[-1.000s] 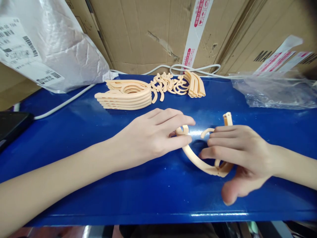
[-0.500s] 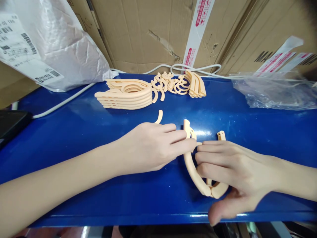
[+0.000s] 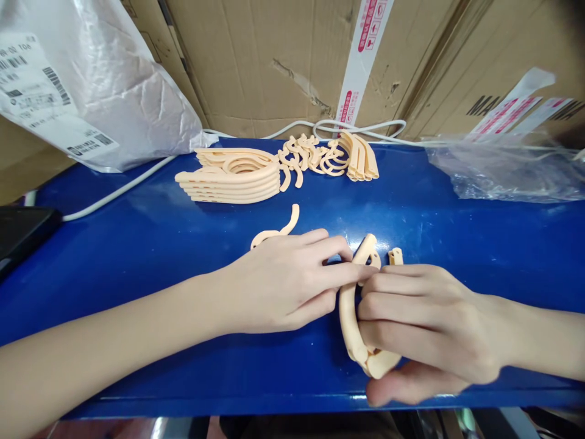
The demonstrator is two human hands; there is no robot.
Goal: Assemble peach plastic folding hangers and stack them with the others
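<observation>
A peach plastic folding hanger (image 3: 350,323) is tilted near the front of the blue table, its two curved arms folded toward each other. My left hand (image 3: 287,280) pinches its left arm near the upper end, with the fingertips partly hidden. My right hand (image 3: 425,323) wraps over the other arm from the right, with the thumb low by the joined end. Under and behind my left hand lies a loose curved hanger hook (image 3: 292,221), partly covered.
Behind lie a stack of folded hangers (image 3: 228,190), a heap of small hooks (image 3: 301,152) and several loose hanger arms (image 3: 361,160). A white parcel (image 3: 137,91), a cable (image 3: 119,189), a dark device (image 3: 27,235) and clear plastic wrap (image 3: 507,171) surround them. Cardboard boxes (image 3: 256,67) line the back.
The hanger has turned, its left arm's upper end leaning right and its joined end shifting left and nearer. My right hand has closed in leftward. More of the loose hook shows behind my left hand.
</observation>
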